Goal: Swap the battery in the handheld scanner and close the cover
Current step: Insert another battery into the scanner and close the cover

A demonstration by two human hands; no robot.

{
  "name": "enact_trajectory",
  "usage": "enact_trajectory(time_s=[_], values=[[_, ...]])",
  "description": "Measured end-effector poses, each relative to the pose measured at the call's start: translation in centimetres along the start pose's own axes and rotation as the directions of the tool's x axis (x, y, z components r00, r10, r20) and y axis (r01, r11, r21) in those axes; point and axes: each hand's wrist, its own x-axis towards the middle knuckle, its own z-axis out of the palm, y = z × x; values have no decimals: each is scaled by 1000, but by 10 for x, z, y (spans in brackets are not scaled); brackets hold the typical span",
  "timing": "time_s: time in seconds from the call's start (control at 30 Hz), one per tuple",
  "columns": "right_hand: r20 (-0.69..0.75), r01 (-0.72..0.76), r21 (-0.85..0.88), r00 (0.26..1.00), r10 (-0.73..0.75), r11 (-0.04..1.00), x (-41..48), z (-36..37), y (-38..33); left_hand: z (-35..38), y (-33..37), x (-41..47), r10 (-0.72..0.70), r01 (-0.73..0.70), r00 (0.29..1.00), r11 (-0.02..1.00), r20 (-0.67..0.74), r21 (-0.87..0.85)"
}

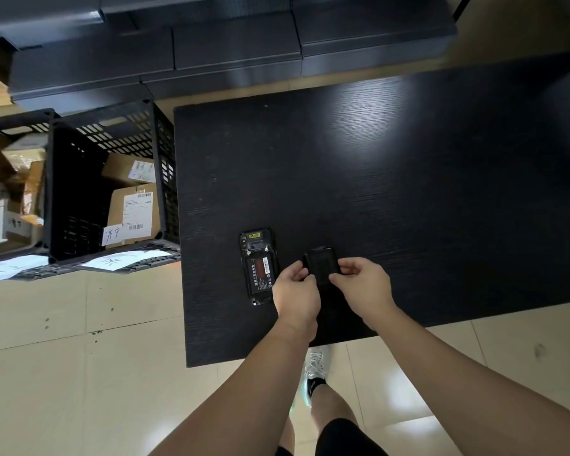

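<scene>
The black handheld scanner [258, 266] lies face down on the black table [392, 192], near its front left corner. Its back is uncovered, and a battery [260, 273] with a red and grey label sits in the compartment. Just to the right of the scanner, both hands hold a flat black piece, the cover [320, 264], slightly above the table. My left hand [295, 292] pinches its left edge. My right hand [364, 284] pinches its right edge with thumb and fingers. The lower part of the cover is hidden by my fingers.
A black slotted crate [158, 166] with labelled cardboard parcels stands on the floor left of the table, with paper sheets [125, 260] on its front rim. Dark boxes [237, 51] are stacked behind. My leg and sneaker [316, 366] show below the table's front edge.
</scene>
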Motion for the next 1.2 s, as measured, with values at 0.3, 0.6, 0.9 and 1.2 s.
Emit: enact_trajectory(time_s=[0.3, 0.6, 0.9, 1.2], values=[[135, 61, 110, 988, -75, 992, -7, 42, -45, -73, 34, 21, 176, -174, 984, 982, -28, 77], [173, 134, 68, 974, -144, 989, -7, 84, -51, -117, 22, 52, 214, -214, 977, 973, 6, 81], [178, 152, 55, 971, -160, 987, -2, 84, -47, -120, 13, 63, 231, -234, 972, 968, 44, 89], [206, 139, 77, 967, -152, 987, -4, 84, -43, -122, 8, 63, 231, -234, 972, 970, 45, 74]])
